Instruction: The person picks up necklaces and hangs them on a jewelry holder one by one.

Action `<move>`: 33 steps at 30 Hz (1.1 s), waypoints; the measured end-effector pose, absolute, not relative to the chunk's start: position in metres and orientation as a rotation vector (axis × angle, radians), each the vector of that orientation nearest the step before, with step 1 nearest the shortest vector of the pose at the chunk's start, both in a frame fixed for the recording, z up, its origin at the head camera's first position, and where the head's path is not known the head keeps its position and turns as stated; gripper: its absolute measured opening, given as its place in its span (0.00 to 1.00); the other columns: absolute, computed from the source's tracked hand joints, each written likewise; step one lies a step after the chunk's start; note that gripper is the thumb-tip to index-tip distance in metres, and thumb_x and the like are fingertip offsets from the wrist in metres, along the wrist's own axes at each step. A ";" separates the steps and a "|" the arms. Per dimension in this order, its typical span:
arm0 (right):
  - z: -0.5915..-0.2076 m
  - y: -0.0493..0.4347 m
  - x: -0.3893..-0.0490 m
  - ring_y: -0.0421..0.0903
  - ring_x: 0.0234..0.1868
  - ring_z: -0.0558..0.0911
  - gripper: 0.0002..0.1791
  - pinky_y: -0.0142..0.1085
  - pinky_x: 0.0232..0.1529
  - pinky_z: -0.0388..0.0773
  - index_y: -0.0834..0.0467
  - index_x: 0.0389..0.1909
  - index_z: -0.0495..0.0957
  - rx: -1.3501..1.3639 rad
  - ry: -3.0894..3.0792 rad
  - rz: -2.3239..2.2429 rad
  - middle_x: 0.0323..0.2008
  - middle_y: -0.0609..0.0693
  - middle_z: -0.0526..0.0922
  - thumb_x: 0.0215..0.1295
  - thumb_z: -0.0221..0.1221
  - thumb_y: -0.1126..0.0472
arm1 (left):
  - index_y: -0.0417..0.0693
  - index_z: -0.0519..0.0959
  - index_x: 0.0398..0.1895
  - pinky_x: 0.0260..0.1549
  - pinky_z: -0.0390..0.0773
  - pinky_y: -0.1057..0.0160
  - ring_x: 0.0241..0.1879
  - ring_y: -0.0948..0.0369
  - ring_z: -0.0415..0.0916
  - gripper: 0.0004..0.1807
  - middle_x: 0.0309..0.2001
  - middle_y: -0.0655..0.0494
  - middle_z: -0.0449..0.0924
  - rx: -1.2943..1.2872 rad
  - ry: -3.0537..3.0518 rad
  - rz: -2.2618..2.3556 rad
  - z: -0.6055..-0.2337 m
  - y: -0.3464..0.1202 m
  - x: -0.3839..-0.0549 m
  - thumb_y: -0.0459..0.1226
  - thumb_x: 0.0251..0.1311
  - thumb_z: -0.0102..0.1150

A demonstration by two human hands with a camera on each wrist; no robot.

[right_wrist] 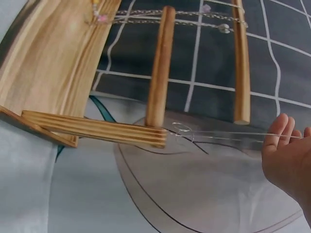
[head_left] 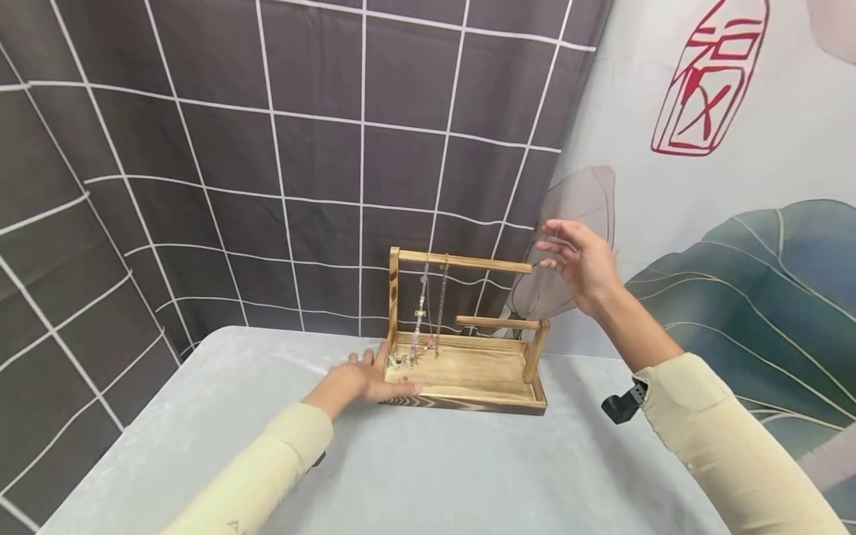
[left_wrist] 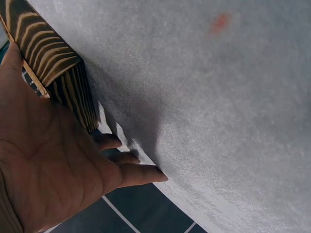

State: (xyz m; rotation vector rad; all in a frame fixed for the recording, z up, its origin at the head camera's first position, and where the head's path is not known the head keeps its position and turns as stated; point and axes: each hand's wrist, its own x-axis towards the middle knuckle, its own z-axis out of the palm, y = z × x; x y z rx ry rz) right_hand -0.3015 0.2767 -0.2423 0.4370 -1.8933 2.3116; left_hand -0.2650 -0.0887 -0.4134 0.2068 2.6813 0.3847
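Observation:
A wooden jewelry stand with a tray base and two bars stands on the table. My left hand rests against the tray's left end, thumb over the front rim, other fingers stretched out. My right hand is raised just off the free end of the upper bar. Its fingers hold a thin silver necklace, whose strands dangle toward the lower bar and end in a small loop. A beaded necklace and a chain necklace hang from the upper bar.
Small silvery jewelry lies in the tray's left end. The pale table runs back to a dark grid-patterned curtain. A printed light curtain hangs at the right. Black straps sit at the wrists.

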 end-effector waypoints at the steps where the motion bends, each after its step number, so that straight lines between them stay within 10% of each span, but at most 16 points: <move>1: -0.245 0.275 -0.302 0.41 0.52 0.87 0.13 0.33 0.50 0.86 0.49 0.52 0.85 0.433 -1.911 2.316 0.56 0.42 0.84 0.92 0.51 0.54 | 0.54 0.30 0.95 0.84 0.50 0.16 0.92 0.29 0.41 0.76 0.94 0.35 0.42 0.203 2.680 0.371 -0.414 -0.089 -0.265 0.90 0.60 0.42; 33: -0.289 0.239 -0.292 0.38 0.49 0.89 0.28 0.31 0.49 0.88 0.59 0.77 0.66 0.510 -2.259 2.278 0.51 0.38 0.91 0.96 0.35 0.44 | 0.53 0.35 0.96 0.83 0.56 0.17 0.91 0.30 0.45 0.71 0.93 0.35 0.47 0.199 2.719 0.368 -0.409 -0.089 -0.253 0.85 0.66 0.46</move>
